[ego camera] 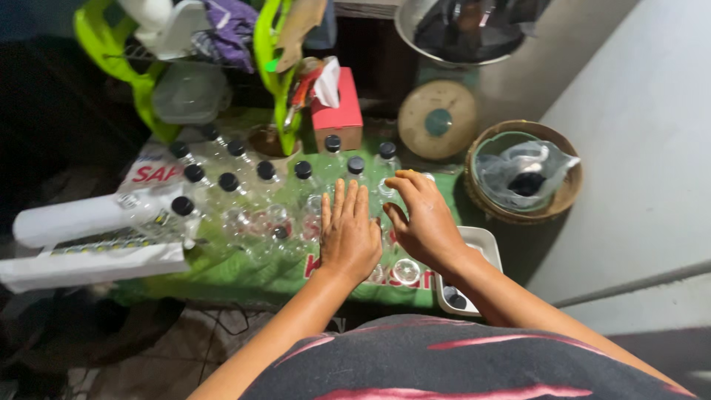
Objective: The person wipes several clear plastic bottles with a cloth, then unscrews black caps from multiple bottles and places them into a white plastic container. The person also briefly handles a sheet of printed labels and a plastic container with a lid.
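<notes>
Clear plastic bottles stand packed on the green printed cloth. Back rows are done: black screw caps are on roughly a dozen, from the far left across to the one by the red tissue box. Front rows look uncapped, with open mouths showing near the table edge, e.g. the uncapped bottle just below the hands (glare makes an exact count impossible). Judging by that, more than half are capped and a front cluster is left.

Left hand: flat, fingers extended and together, palm down on the bottle tops mid-front; not gripping anything.
Right hand: fingers curled down over the bottles just right of the left hand, near the white tray. Can't tell whether it pinches a cap or neck underneath, since the fingertips are hidden.

One capped bottle lies on its side at left, by the white paper roll. A woven basket with a plastic bag sits well to the right.
</notes>
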